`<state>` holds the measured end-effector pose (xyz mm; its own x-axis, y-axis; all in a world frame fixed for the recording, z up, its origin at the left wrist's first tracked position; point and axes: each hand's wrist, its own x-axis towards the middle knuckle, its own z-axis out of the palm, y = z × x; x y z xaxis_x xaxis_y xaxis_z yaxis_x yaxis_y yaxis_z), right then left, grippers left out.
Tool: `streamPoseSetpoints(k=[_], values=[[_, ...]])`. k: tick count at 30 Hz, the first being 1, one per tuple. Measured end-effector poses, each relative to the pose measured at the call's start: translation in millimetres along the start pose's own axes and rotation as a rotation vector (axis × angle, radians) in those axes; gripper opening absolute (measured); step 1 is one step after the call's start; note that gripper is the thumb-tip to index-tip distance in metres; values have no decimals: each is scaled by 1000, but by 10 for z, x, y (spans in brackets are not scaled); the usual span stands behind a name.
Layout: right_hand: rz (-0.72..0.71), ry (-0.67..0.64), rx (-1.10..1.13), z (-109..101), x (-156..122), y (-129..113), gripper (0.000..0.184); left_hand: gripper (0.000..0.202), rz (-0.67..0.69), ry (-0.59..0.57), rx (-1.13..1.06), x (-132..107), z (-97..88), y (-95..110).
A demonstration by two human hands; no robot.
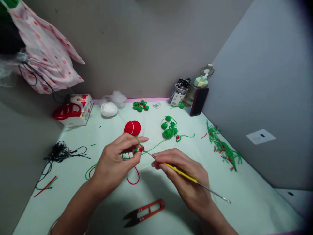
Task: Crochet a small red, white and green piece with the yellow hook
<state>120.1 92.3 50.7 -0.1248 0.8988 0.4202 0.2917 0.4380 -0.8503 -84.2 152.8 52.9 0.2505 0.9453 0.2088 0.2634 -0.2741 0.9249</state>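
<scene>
My left hand [119,156] pinches a small crocheted piece [139,149] in red, green and white between thumb and fingers. Green yarn [156,145] runs from that piece to a green yarn ball [168,132]. In my right hand [183,176] is a double-ended crochet hook [182,173] with a yellow grip, held like a pen. Its far tip meets the crocheted piece; whether it is inside a stitch I cannot tell. A red yarn loop [133,182] hangs below my left hand. Nearer to me lie orange-handled thread snips [146,212].
Behind the hands sit a red yarn ball [132,128], a white yarn ball [109,109] and several green balls [140,105]. Yarn scraps [223,147] lie at right, black cord [62,151] at left. A phone [199,101], pen holder [179,93] and box [84,109] stand at the back.
</scene>
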Motion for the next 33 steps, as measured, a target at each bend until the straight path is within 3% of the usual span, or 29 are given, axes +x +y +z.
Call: streamPoseSetpoints(k=[4,8,33], values=[[148,50,183,-9,5,13,17,32,-228,-85,-216,-13,29,-15],[151,74,226,-9,-2,9,18,37,-353,-184,-390,-23,31,-51],[10,71,35,23,-30,-25,23,26,-368,-139,-556,-37,106,-70]])
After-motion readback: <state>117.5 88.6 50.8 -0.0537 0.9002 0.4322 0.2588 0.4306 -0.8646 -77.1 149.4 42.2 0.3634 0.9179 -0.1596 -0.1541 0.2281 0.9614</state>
